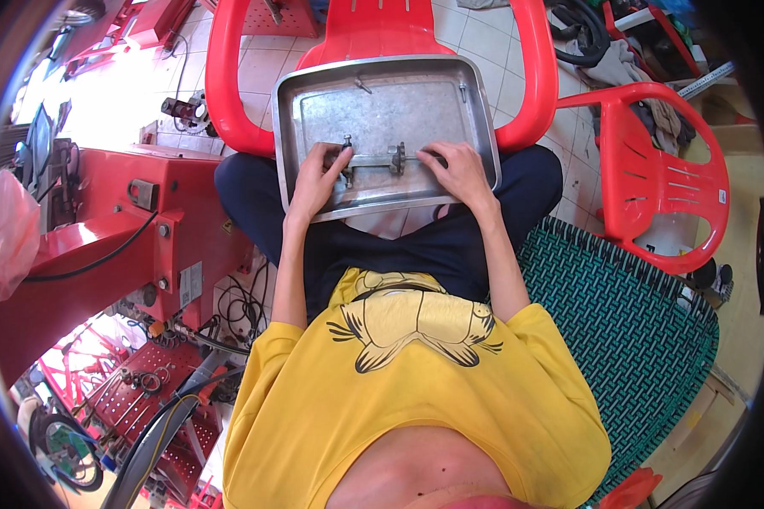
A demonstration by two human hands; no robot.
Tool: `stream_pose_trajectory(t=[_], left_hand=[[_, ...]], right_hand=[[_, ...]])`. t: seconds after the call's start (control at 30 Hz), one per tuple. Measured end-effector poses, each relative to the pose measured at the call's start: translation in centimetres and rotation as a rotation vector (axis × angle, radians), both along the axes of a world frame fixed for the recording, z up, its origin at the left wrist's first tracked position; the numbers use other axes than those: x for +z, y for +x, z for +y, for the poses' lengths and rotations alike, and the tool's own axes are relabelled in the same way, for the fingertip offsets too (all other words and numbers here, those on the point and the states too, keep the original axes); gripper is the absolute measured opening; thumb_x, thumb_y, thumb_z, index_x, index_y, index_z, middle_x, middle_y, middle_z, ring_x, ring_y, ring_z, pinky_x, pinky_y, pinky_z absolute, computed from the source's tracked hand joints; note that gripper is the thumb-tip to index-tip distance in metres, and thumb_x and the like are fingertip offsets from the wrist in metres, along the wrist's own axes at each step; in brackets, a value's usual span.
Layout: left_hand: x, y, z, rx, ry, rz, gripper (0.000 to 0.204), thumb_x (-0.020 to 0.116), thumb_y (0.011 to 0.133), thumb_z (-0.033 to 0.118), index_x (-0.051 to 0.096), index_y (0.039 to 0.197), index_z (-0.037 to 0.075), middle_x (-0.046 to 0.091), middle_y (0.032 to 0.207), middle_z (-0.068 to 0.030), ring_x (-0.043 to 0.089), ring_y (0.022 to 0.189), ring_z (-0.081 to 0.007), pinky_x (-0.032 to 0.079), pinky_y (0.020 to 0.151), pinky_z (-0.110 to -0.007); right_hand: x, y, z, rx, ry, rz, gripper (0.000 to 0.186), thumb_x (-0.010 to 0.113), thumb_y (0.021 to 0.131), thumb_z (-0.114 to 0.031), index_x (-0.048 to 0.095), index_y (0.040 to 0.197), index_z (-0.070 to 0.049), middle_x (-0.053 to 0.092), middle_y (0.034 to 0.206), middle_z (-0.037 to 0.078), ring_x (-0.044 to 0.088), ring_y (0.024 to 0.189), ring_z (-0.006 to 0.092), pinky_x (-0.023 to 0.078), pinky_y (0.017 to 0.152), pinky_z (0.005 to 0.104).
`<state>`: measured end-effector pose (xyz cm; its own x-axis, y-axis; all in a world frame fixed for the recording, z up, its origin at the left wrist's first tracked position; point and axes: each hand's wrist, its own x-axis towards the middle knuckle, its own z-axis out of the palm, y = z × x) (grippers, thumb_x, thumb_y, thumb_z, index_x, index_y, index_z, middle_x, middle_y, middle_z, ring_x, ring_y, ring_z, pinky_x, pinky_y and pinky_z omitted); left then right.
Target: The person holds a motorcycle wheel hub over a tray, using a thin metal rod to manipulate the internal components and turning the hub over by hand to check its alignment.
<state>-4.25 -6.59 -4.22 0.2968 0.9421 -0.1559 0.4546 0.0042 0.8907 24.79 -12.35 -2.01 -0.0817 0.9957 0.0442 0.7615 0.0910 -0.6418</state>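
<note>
A shallow metal tray [331, 97] rests before me, between my knees and a red plastic chair. In it lies a grey metal axle-like part [372, 160], a bar with dark upright clamp-like fittings at both ends. My left hand [314, 180] is closed on the left end, thumb against the fitting. At the other end, a thin rod [412, 158] sticks out, and my right hand [460, 171] pinches its tip between thumb and fingers. Two small metal pieces lie farther back: a bolt-like one [362, 85] at the far middle and a pin-like one [463, 92] at the right.
The red chair [369, 30] stands beyond the tray, its arms at both sides. Left of me is a large red machine [127, 195] with a black cable. A green woven seat [620, 356] is at my right, with another red chair [628, 187] past it.
</note>
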Motion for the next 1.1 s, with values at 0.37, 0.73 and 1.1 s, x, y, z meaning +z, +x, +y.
stream_pose_trajectory(t=[0.37,0.73,1.1], left_hand=[[0.4,0.2,0.1,0.012,-0.028,-0.042,0.04,0.072,0.099,0.034,0.065,0.111,-0.004,0.068,0.087,-0.0145,0.064,0.073,-0.0193,0.052,0.068,-0.034],[-0.6,-0.1,0.2,-0.013,0.027,-0.002,0.038,0.068,0.102,0.034,0.066,0.116,-0.002,0.068,0.087,-0.0098,0.063,0.075,-0.0143,0.05,0.071,-0.03],[-0.3,0.0,0.1,-0.009,0.002,-0.006,0.037,0.068,0.103,0.033,0.067,0.116,-0.002,0.069,0.088,-0.0093,0.062,0.075,-0.0136,0.05,0.07,-0.03]], right_hand=[[-0.1,0.4,0.2,0.02,0.031,0.119,0.02,0.076,0.089,-0.024,0.075,0.097,-0.006,0.07,0.096,0.013,0.068,0.093,0.0372,0.053,0.08,0.0446],[-0.2,0.3,0.1,-0.001,-0.013,0.104,0.02,0.074,0.091,-0.026,0.076,0.096,-0.007,0.071,0.096,0.011,0.068,0.093,0.0366,0.053,0.08,0.0444],[-0.5,0.4,0.2,0.007,-0.054,0.077,0.023,0.07,0.096,-0.025,0.074,0.098,-0.002,0.071,0.097,0.013,0.069,0.094,0.0358,0.052,0.082,0.0425]])
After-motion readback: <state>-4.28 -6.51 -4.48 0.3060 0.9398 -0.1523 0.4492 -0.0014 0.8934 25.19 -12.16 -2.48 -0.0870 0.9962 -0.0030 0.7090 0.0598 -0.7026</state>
